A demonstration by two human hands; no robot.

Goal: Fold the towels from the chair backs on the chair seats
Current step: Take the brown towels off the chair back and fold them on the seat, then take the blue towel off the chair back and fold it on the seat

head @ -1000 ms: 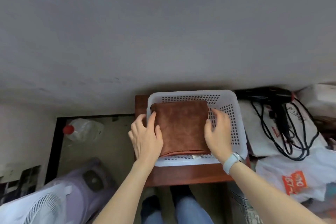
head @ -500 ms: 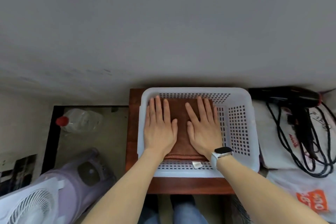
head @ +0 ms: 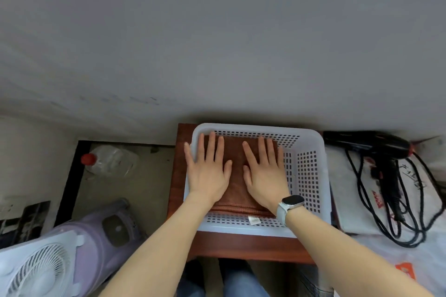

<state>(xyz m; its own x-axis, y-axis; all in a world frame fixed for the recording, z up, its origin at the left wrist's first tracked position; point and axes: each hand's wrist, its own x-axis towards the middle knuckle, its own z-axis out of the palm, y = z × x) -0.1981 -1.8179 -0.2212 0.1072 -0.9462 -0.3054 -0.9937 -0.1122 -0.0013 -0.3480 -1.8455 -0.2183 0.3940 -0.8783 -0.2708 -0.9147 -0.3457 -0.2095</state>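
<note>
A folded brown towel (head: 235, 185) lies in a white perforated plastic basket (head: 309, 176). The basket stands on a reddish-brown wooden seat (head: 241, 246) against a grey wall. My left hand (head: 208, 171) lies flat on the towel's left half, fingers straight and spread, the outer fingers over the basket's left rim. My right hand (head: 265, 173), with a white watch on its wrist, presses flat on the towel's right half. A small white label (head: 253, 220) sticks out at the towel's near edge.
A black hair dryer (head: 376, 144) with a tangled black cord lies on white bags to the right. On the floor to the left lie a clear bottle with a red cap (head: 108, 160) and a lilac and white fan (head: 60, 255).
One second ago my hands held the towel by its two sides. They then moved onto its top and now press it flat, a little further apart than half a second ago.
</note>
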